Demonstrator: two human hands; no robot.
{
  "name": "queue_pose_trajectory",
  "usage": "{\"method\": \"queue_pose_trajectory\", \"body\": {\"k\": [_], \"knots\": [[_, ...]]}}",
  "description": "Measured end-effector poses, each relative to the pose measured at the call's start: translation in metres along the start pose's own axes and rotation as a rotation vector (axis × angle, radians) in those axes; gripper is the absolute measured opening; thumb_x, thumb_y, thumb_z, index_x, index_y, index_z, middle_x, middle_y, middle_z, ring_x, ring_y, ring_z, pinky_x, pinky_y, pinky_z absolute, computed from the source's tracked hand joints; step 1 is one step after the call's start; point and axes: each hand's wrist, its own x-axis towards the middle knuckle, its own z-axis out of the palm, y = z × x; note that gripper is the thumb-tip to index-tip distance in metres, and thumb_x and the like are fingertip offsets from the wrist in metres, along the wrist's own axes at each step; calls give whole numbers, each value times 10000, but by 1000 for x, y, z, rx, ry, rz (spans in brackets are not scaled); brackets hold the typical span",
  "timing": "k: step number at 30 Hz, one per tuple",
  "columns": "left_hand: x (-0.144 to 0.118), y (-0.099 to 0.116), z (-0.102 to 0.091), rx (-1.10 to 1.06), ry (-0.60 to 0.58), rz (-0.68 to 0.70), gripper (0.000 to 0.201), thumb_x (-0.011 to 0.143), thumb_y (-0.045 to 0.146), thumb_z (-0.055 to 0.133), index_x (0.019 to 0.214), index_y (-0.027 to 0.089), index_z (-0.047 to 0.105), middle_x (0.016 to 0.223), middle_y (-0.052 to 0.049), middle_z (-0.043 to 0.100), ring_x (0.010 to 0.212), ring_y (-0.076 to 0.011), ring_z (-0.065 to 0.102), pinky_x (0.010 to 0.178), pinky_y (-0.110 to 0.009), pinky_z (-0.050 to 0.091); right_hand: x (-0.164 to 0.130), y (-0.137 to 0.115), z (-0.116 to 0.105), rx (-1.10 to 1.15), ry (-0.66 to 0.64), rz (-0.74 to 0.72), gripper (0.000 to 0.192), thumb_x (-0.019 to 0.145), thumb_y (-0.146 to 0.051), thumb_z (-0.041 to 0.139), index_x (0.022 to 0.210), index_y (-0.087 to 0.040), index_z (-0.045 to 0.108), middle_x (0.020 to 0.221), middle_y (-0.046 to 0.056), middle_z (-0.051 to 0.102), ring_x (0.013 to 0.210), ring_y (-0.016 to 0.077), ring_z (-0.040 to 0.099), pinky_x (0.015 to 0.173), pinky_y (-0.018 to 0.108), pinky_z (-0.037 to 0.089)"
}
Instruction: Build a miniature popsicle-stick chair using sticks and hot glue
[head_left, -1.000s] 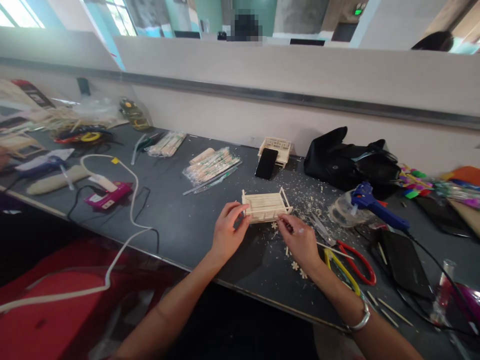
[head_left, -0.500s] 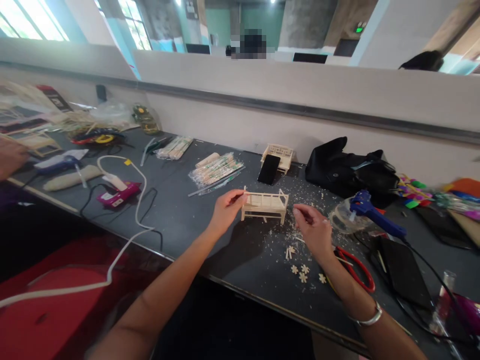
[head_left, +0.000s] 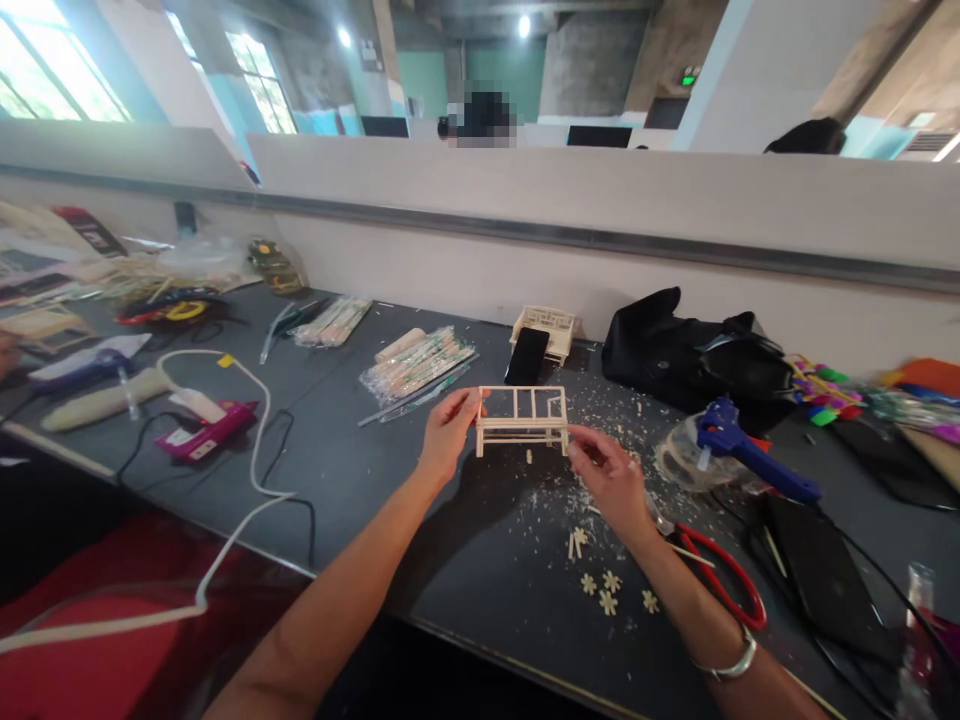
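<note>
A miniature wooden bench [head_left: 522, 424], built from thin pale sticks with an open-framed back, is held up in front of me, its long side facing me. The fingers of my left hand [head_left: 450, 432] pinch its upper left end. At the other end, the thumb and fingertips of my right hand [head_left: 609, 480] close on the right leg. Small wooden flower shapes [head_left: 609, 602] and two short stick pieces [head_left: 574, 545] lie on the dark table below my right hand. Red-handled pliers [head_left: 724, 580] rest partly behind my right forearm.
Behind the bench, a black phone [head_left: 527, 355] leans on a second miniature bench [head_left: 559, 325]. Bagged sticks [head_left: 424, 362] lie left of them. A blue glue gun [head_left: 750, 450], a black bag [head_left: 694, 345] and shavings are at right. A pink power strip [head_left: 206, 430] with white cable sits left.
My right hand has come in to the bench's right leg. The bench has tilted, so its back frame and front now face me more squarely. My head view has shifted slightly.
</note>
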Motion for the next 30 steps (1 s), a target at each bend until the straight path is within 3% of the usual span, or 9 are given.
{"method": "queue_pose_trajectory", "body": {"k": [3, 7, 10, 15, 20, 24, 26, 30], "knots": [[-4, -4, 1, -2, 26, 2, 378, 790, 539, 675, 862, 175, 743, 657, 7, 605, 652, -145, 542, 632, -256, 459, -4, -2, 0, -61, 4, -33, 267, 838, -394, 620, 1007, -217, 727, 787, 28, 687, 642, 154, 621, 535, 254, 508], [-11, -9, 1, -53, 7, -50, 426, 776, 579, 671, 907, 176, 726, 664, 6, 623, 649, -153, 560, 639, -265, 469, -13, -12, 3, -248, 44, -227, 166, 897, -313, 579, 898, -218, 716, 691, 8, 649, 591, 142, 592, 573, 258, 510], [-14, -9, 0, -28, 2, -32, 416, 783, 580, 663, 873, 177, 710, 674, 0, 631, 676, -163, 578, 680, -277, 484, -17, -20, 9, -347, 44, -334, 187, 919, -317, 570, 981, -209, 709, 639, -10, 610, 529, 129, 550, 563, 249, 498], [-16, -5, -3, 43, -15, -37, 410, 795, 569, 649, 889, 174, 711, 684, -4, 643, 697, -173, 590, 716, -285, 495, -1, -28, 19, -461, 4, -250, 304, 913, -418, 559, 1071, -203, 705, 653, 1, 637, 529, 140, 562, 558, 257, 483], [-17, -5, -5, 31, -33, -29, 402, 795, 555, 649, 872, 165, 711, 687, -8, 658, 703, -173, 602, 719, -282, 505, 22, -34, 22, -456, -55, -157, 213, 885, -349, 539, 806, -238, 703, 701, 14, 670, 613, 161, 613, 581, 260, 452], [-16, -7, -5, 7, -38, -23, 398, 799, 544, 650, 891, 164, 721, 675, -7, 661, 680, -167, 603, 691, -276, 509, 20, -47, 19, -414, -89, -173, 235, 859, -308, 497, 656, -228, 586, 602, -8, 578, 549, 139, 542, 537, 241, 419], [-17, -7, -5, 6, -39, -18, 395, 799, 538, 654, 898, 162, 724, 667, -6, 657, 670, -164, 600, 685, -276, 509, 8, -58, 11, -360, -185, -153, 259, 865, -298, 461, 620, -231, 509, 548, -35, 501, 510, 121, 483, 497, 221, 392], [-17, -4, -7, 18, -39, 1, 370, 804, 517, 660, 868, 158, 718, 655, -10, 651, 654, -166, 601, 667, -274, 509, -32, -77, -14, -200, -667, 23, 237, 855, -230, 432, 618, -226, 427, 572, -51, 465, 546, 103, 437, 492, 193, 348]]}}
